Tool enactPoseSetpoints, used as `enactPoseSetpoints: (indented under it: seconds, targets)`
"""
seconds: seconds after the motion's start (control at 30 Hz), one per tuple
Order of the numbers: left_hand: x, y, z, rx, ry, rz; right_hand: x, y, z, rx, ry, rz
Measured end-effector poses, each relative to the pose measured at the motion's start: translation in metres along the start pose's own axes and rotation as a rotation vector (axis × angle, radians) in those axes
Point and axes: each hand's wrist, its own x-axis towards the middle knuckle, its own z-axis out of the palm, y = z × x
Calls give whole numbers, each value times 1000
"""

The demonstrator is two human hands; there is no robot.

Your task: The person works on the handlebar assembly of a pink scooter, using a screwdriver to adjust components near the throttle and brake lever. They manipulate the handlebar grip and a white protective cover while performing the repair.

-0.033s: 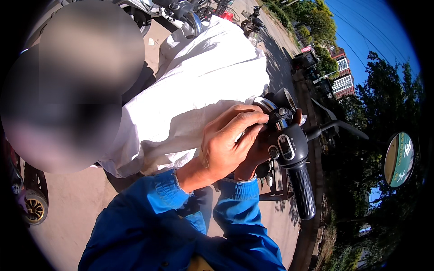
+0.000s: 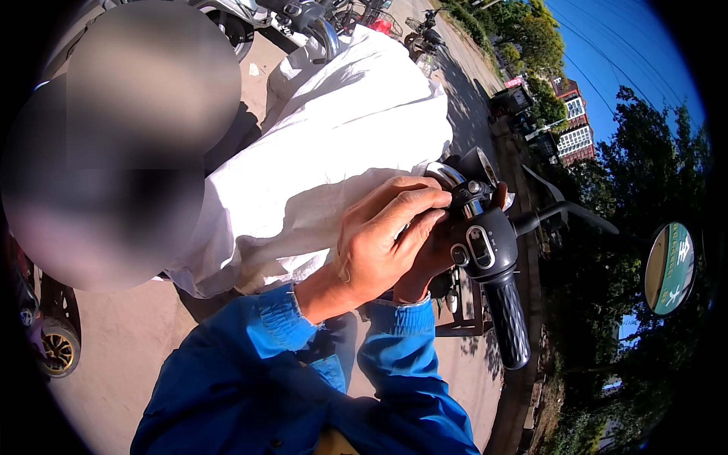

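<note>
My left hand (image 2: 379, 246) has its thumb and fingertips pinched together beside the chrome handlebar (image 2: 446, 176). What lies between the fingertips, if anything, is too small to make out. Behind it, my right hand (image 2: 434, 258) reaches under the bar and is mostly hidden. One of its fingertips shows on the bar's far side, so it appears to be closed round the handlebar. Just beyond the fingers are a black switch housing (image 2: 489, 246) with buttons and a black ribbed grip (image 2: 506, 326) pointing toward me. A white cloth (image 2: 334, 144) spreads left of the handlebar.
A round mirror (image 2: 669, 268) stands out at the right on a black stem (image 2: 557, 212). Parked scooters (image 2: 303, 19) line the top, and a wheel (image 2: 59, 346) shows at lower left. Paved ground (image 2: 125, 341) lies below. A blurred patch covers the upper left.
</note>
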Motion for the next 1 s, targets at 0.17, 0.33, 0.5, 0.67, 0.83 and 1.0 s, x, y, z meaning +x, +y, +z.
enactPoseSetpoints:
  seconds: [0.17, 0.33, 0.5, 0.67, 0.83, 1.0]
  targets:
    - [9, -1, -1, -2, 6, 0, 2, 3, -4, -20, -11, -16]
    - [9, 0, 0, -36, -9, -124, 3, 6, 1, -61, 5, -40]
    - [7, -1, -1, 16, -22, -28, 3, 5, -8, -87, -26, -45]
    - [7, -4, -2, -14, -37, 47, 1, 0, -17, 62, -78, 50]
    - [5, -2, -2, -39, -38, 51, 3, 6, -22, 265, -67, 142]
    - [12, -4, 1, -65, -17, -82, -5, 1, -23, -128, 207, 133]
